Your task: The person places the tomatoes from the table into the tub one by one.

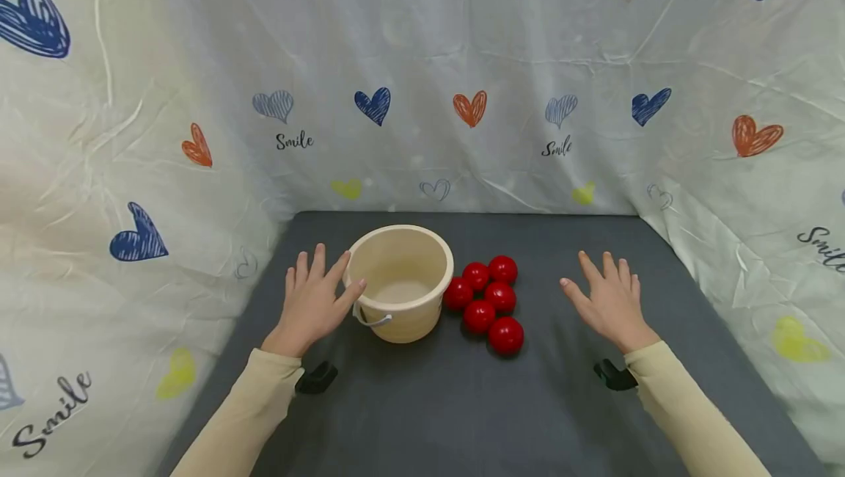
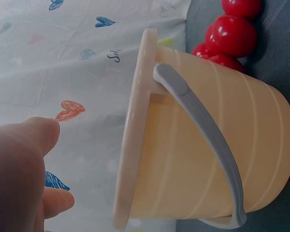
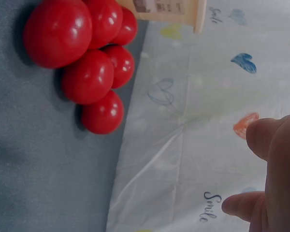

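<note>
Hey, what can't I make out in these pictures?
Bucket, head view: its near inner wall, hidden by its own near side.
Label, right wrist view: print too small and blurred to read, near the top edge.
Red balls, left wrist view: some partly hidden behind the bucket.
Left hand, left wrist view: cut off by the frame edge.
Right hand, right wrist view: likewise.

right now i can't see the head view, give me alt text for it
A person's left hand and right hand, both empty, flank a cream bucket and, to its right, six red balls on a dark table. A pale heart-printed sheet hangs behind.
</note>
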Action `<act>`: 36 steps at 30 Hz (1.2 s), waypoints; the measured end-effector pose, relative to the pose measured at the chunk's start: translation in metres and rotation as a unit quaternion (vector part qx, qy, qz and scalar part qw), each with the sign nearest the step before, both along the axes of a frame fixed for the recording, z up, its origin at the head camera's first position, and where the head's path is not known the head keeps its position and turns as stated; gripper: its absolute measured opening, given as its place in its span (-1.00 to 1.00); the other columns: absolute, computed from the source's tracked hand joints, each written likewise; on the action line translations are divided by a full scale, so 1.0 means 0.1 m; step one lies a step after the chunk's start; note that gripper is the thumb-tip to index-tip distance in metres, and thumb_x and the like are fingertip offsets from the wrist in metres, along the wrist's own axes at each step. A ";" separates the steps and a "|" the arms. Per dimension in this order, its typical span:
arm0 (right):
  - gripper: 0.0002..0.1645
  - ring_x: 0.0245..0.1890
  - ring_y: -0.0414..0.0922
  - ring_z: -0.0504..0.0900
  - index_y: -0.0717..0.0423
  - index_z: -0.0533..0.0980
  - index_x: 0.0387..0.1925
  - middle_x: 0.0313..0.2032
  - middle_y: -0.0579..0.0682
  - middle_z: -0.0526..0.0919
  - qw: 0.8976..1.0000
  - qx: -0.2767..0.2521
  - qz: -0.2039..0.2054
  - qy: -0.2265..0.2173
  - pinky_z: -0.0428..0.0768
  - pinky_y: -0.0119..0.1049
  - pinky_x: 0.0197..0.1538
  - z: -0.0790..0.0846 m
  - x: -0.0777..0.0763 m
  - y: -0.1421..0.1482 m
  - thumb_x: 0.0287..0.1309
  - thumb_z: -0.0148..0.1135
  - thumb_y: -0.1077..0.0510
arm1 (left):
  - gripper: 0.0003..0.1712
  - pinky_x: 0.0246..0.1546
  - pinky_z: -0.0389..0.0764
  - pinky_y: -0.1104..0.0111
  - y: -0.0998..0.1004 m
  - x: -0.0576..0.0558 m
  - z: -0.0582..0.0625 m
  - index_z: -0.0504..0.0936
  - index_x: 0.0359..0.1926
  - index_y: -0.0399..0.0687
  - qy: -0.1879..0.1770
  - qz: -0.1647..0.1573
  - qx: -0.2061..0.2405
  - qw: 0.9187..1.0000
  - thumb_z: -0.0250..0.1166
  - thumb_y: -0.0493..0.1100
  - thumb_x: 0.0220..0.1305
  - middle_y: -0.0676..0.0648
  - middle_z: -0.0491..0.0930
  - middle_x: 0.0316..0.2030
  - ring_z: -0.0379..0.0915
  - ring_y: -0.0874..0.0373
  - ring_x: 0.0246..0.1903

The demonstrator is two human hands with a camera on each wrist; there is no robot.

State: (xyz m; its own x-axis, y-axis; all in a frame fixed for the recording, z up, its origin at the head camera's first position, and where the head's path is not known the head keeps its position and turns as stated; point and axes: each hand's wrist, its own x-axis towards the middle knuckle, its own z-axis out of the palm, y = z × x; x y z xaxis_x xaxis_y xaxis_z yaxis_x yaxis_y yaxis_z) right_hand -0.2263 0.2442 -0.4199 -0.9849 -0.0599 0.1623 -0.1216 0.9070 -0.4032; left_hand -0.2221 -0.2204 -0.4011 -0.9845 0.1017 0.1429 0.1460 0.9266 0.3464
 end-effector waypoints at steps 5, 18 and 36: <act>-0.10 0.49 0.60 -0.12 0.22 0.12 0.55 0.49 0.59 0.00 1.000 -0.003 0.000 -0.006 -0.13 0.59 0.39 -0.03 0.00 0.00 0.47 -0.04 -0.27 | -0.13 0.46 -0.29 -0.42 0.04 0.00 0.01 0.14 0.59 -0.05 -0.006 -0.006 0.001 1.000 0.03 0.31 0.47 -0.45 -0.24 0.59 -0.45 -0.51 0.56; -0.09 0.50 0.60 -0.16 0.21 0.10 0.56 0.50 0.58 -0.03 0.999 -0.017 0.009 -0.037 -0.16 0.59 0.39 -0.15 -0.02 -0.01 0.48 -0.08 -0.30 | -0.25 0.44 -0.10 -0.42 0.49 0.06 -0.15 0.41 0.44 -0.12 0.035 -0.077 -0.007 0.996 0.14 0.25 0.43 -0.44 0.09 0.52 -0.18 -0.50 0.54; -0.15 0.49 0.56 -0.03 0.21 0.17 0.53 0.47 0.56 0.10 0.999 -0.010 0.003 -0.051 -0.11 0.57 0.41 -0.35 -0.01 -0.10 0.47 -0.04 -0.23 | -0.60 0.36 0.12 -0.31 0.83 0.11 -0.54 0.67 0.09 -0.02 0.180 -0.097 -0.029 0.978 0.31 0.07 0.34 -0.24 0.62 0.09 0.30 -0.39 0.30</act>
State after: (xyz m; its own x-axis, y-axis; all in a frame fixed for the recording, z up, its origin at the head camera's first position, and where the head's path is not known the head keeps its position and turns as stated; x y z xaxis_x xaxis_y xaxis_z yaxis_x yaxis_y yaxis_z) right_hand -0.2276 0.2347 -0.4550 -0.9960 -0.0645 0.0620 -0.0850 0.8981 -0.4314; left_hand -0.2110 -0.1374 -0.4552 -0.8327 0.3003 0.4653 0.4247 0.8855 0.1886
